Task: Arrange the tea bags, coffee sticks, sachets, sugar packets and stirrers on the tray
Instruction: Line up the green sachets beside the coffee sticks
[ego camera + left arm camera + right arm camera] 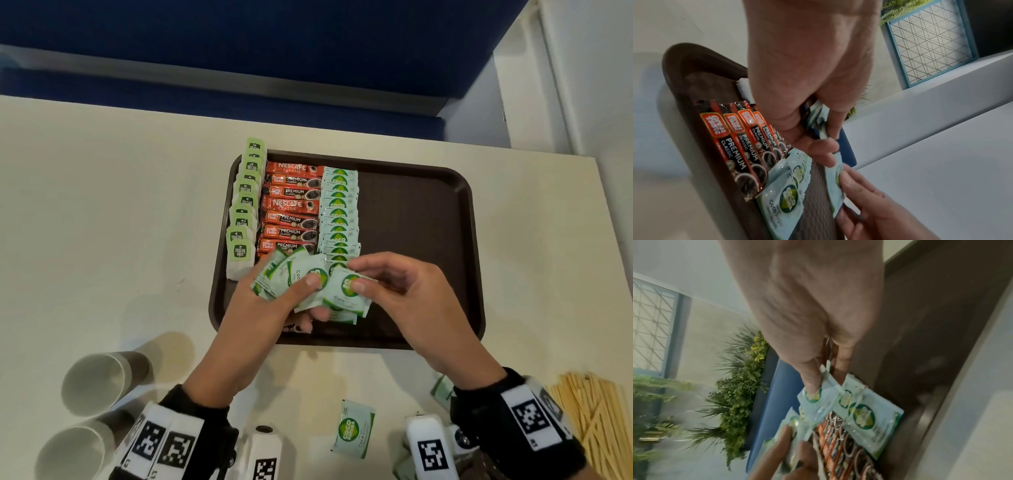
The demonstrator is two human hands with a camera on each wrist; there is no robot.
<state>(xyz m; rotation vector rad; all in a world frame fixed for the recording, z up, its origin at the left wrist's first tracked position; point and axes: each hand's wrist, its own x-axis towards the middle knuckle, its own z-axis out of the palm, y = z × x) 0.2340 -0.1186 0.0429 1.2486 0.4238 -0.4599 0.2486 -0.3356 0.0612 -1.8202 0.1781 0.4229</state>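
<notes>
A dark brown tray (418, 219) holds a column of green tea bags (244, 205), a column of red coffee sticks (291, 209) and a column of pale green coco sugar sachets (339, 212). Over the tray's near part, my left hand (274, 301) grips a fanned bunch of the same sachets (291, 274). My right hand (383, 281) pinches one sachet (349, 294) at the bunch's right side. In the left wrist view the pinched sachet (835, 183) hangs beside the sachet column (785, 191). In the right wrist view my thumb presses on the sachet (816, 395).
Two paper cups (99, 380) lie on their sides at the near left. One loose sachet (352, 428) lies on the cream table near me, another (442, 390) peeks out by my right wrist. Wooden stirrers (596, 421) are piled at the near right. The tray's right half (411, 212) is bare.
</notes>
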